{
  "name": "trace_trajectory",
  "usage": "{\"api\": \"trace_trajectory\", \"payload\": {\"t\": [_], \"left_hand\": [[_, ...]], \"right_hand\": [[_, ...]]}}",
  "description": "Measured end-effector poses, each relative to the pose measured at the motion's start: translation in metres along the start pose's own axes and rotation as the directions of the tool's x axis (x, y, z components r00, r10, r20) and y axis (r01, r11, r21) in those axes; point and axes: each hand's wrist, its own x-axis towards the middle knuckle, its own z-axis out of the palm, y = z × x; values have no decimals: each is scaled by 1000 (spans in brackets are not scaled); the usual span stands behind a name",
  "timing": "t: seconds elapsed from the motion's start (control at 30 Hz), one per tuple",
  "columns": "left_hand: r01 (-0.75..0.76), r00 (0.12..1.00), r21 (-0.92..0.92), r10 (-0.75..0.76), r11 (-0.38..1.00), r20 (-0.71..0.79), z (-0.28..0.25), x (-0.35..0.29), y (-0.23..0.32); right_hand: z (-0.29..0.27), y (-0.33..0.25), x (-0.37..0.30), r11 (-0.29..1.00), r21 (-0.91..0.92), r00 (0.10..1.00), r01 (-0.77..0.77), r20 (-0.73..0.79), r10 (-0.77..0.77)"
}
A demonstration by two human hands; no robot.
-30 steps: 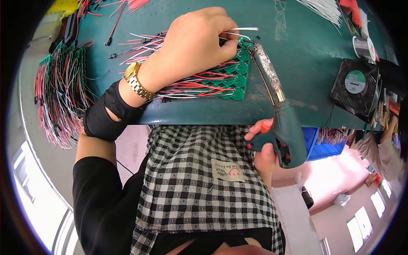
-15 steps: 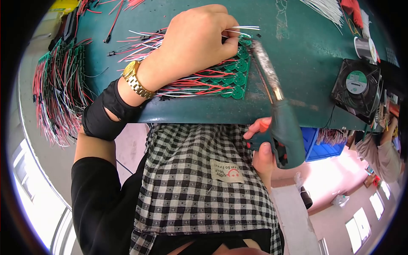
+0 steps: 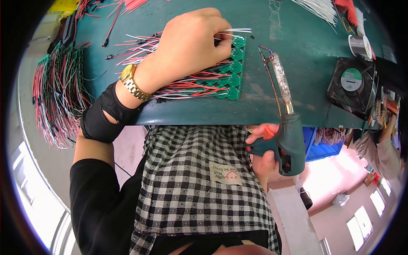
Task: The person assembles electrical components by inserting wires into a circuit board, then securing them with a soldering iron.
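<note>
My left hand [image 3: 193, 44], with a gold watch at its wrist, lies over a panel of round green circuit boards [image 3: 234, 79]. Its thumb and fingers are pinched on white wires [image 3: 240, 30], whose ends stick out past the fingers near the panel's top corner. Many red, white and black wires [image 3: 189, 85] run left from the boards. In my right hand [image 3: 265, 165] is a pistol-shaped soldering gun [image 3: 292, 142] with a dark green body and a scorched metal barrel. Its tip points up and stands apart from the panel, to the right.
Wired board panels [image 3: 63, 89] hang over the table's left edge. On the right are a black fan [image 3: 352, 87] and a solder spool [image 3: 360, 46]. White wires [image 3: 316, 12] lie at the far side. Beyond the near right edge is a blue bin [image 3: 327, 148].
The soldering gun has moved right and slightly nearer me, its tip away from the boards. My left hand and the panel have shifted slightly left in the picture.
</note>
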Motion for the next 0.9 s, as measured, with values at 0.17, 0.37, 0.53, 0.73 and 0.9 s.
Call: {"api": "trace_trajectory", "payload": {"t": [0.17, 0.37, 0.53, 0.73, 0.9], "left_hand": [[-88, 990, -94, 98, 992, 105, -14, 3, -5], [-78, 997, -83, 76, 993, -21, -43, 10, 7], [-47, 989, -114, 62, 992, 133, -39, -8, 9], [14, 989, -180, 13, 984, 145, -24, -13, 9], [80, 989, -128, -62, 989, 137, -20, -16, 9]], "right_hand": [[-2, 0, -6, 997, 3, 997, -78, 13, 78], [-8, -6, -6, 996, -62, 996, -71, 42, 74], [-7, -4, -8, 997, -63, 998, -36, 57, 40], [-8, -1, -11, 998, -49, 997, -27, 65, 31], [0, -5, -10, 997, -30, 995, -78, 62, 80]]}}
